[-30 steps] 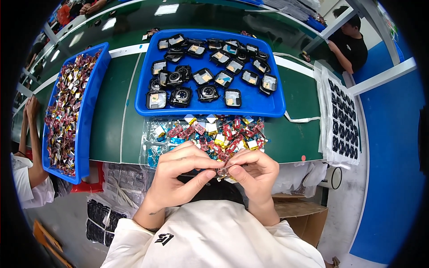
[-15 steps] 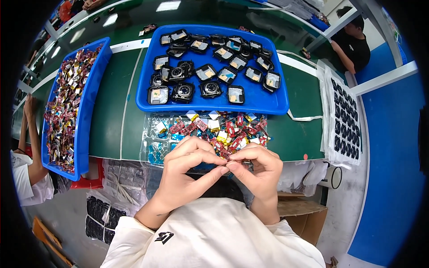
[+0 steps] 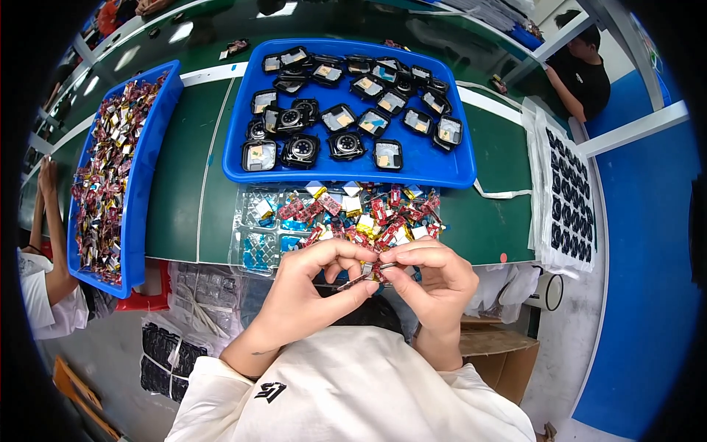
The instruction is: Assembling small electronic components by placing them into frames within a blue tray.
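Note:
My left hand (image 3: 313,283) and my right hand (image 3: 434,283) meet at the near edge of the bench. Between their fingertips is a small circuit board assembly (image 3: 358,281), dark and reddish; the fingers cover much of it. The left thumb and fingers pinch one side, while the right thumb and forefinger grip its other end. Just beyond the fingers lies a heap of red circuit boards with yellow and silver battery cells (image 3: 375,214). The heap rests on a clear plastic tray (image 3: 259,249) with compartments. Behind it, a blue bin (image 3: 309,177) holds several black watch cases (image 3: 346,146).
At the left stands another blue bin (image 3: 136,228) full of boards and cells. White sheets with black parts (image 3: 568,195) hang over the bench's right end. Two co-workers show, one at left, one at far right (image 3: 585,74). A cardboard box (image 3: 501,361) sits below.
My hands have shifted slightly lower, and their fingertips have parted a little. More of the circuit board assembly shows between them. Parts on the far green belt have moved slightly left.

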Motion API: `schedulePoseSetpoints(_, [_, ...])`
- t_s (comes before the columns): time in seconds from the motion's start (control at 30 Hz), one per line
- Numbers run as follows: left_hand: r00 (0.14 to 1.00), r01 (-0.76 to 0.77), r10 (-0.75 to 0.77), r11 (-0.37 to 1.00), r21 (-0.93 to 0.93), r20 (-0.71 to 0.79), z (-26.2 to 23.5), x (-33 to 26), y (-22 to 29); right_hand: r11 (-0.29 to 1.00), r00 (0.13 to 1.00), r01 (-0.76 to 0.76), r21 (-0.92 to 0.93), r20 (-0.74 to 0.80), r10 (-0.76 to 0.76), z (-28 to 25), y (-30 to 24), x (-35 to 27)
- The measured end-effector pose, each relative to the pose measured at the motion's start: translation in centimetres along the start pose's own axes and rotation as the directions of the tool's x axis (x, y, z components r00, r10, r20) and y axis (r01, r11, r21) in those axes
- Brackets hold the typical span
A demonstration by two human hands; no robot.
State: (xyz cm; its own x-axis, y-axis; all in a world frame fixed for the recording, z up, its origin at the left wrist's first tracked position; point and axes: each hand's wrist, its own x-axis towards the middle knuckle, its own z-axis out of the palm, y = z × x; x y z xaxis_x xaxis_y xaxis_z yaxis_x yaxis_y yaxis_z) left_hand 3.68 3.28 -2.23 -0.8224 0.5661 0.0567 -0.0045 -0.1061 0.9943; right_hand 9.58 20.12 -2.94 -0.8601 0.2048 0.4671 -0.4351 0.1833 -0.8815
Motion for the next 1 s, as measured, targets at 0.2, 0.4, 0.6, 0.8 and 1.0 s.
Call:
schedulePoseSetpoints(0.2, [0.990, -0.142, 0.142, 0.988, 0.063, 0.014, -0.4, -0.1, -0.2, 0.975, 0.996, -0.082, 0.204, -0.013, 0.086, 0.2, 0.1, 0.1])
schedulePoseSetpoints(0.4, [0.984, -0.174, 0.172, 0.983, 0.052, 0.038, -0.5, 0.1, -0.2, 0.940, 0.972, -0.229, 0.252, 0.119, 0.204, -0.7, -0.5, 0.0])
schedulePoseSetpoints(0.6, [0.996, -0.080, 0.079, 0.996, 0.026, 0.027, -0.4, 0.0, -0.5, 0.945, 0.970, -0.233, 0.231, 0.128, 0.208, -0.5, -0.4, -0.2])
schedulePoseSetpoints(0.8, [0.993, -0.115, 0.114, 0.993, 0.019, 0.040, -0.6, 0.2, -0.5, 0.948, 0.962, -0.250, 0.195, 0.157, 0.221, 0.0, -0.4, 0.1])
schedulePoseSetpoints(1.0, [0.981, -0.193, 0.190, 0.979, 0.072, 0.045, -0.9, 0.4, 0.0, 0.988, 0.997, -0.076, -0.137, -0.006, 0.076, -0.9, 1.1, 1.6])
